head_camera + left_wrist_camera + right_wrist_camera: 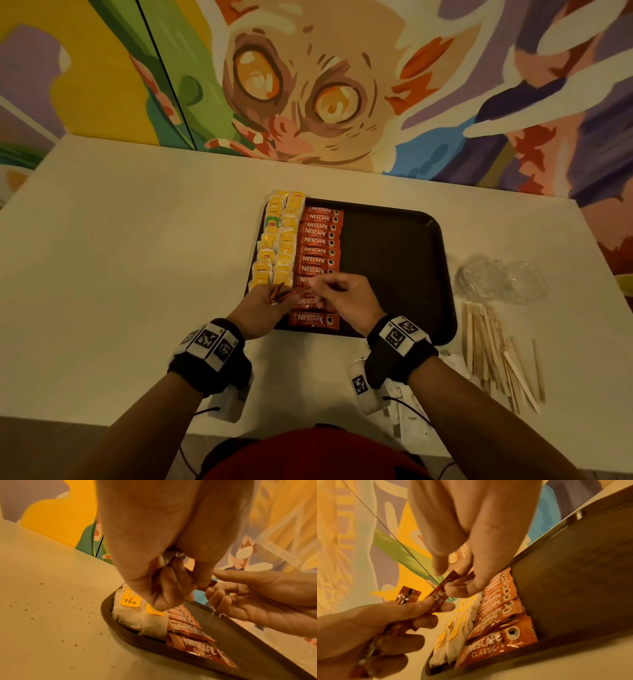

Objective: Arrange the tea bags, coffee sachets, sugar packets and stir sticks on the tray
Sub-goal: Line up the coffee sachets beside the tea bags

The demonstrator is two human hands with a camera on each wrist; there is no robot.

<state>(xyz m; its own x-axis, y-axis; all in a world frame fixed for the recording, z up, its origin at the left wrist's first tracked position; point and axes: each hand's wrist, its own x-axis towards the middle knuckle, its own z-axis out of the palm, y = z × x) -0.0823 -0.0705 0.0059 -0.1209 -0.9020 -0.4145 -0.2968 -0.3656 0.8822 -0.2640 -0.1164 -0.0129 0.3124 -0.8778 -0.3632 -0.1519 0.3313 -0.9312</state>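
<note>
Hands meet over the near left part of a dark brown rectangular plastic tray [404, 240] that lies on a white table [120, 240]; the left hand [260, 305] curls its fingers round a small bundle of red-orange Nescafe coffee sachets [407, 597], and the right hand [346, 301] pinches the top end of one sachet from the bundle [440, 591] between thumb and fingertips; on the tray, a column of overlapping red-orange coffee sachets [320, 250] runs from the far edge to the near edge, and just beside it on the left lie two columns of white tea bags with yellow tags [279, 240], the outer one overlapping the tray's left rim; the right half of the tray is bare; off the tray to the right lie a loose heap of pale wooden stir sticks [493, 346] and crumpled clear plastic [500, 281]; white sugar packets [411, 421] lie under the right forearm near the table's front edge
</note>
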